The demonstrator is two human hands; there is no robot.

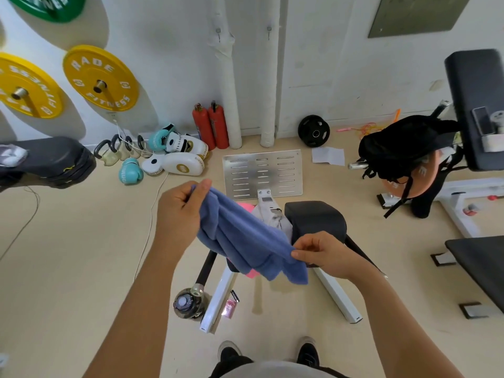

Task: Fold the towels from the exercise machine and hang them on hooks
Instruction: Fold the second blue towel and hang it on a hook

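Both the left hand (178,214) and the right hand (324,253) pinch a soft blue cloth towel (245,238) above the white-framed, black-padded exercise machine (316,219) on the beige floor (81,241).

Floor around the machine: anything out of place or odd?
Yes. A water bottle lies on its side by the machine's white leg, with a pink packet beside it. A loose sheet of paper lies near the wall. No spill visible.

A small gym room.
Yellow weight plates (101,77) hang on wall pegs, kettlebells (117,150) and boxing gloves (131,170) lie along the white wall, and a padded exercise machine (316,219) stands on the pale floor beside a black weight plate (313,130).
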